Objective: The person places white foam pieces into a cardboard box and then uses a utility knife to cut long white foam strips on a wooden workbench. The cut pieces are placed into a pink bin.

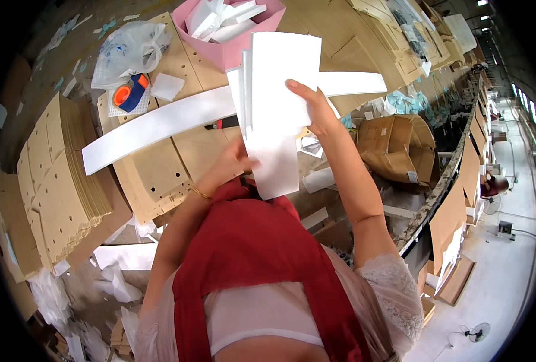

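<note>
The left hand (229, 164) is sitting at the lower end of the white sheets (283, 60); with it blurring, I cannot tell whether it is gripping. The sheets are running lengthwise away from the apron (250, 238), looking flat and unevenly stacked, overhanging the surface (150, 160). The right hand (317, 107), nearer their middle, is gripping their right edge.

The pink bin (220, 55) looks like smooth plastic. Just in front of it, the white sheets (285, 72) are matt and foam-like. Left of the bin, the bag (120, 57) is shiny, crinkled plastic; right of it, the box (381, 142) is creased, matt cardboard.
</note>
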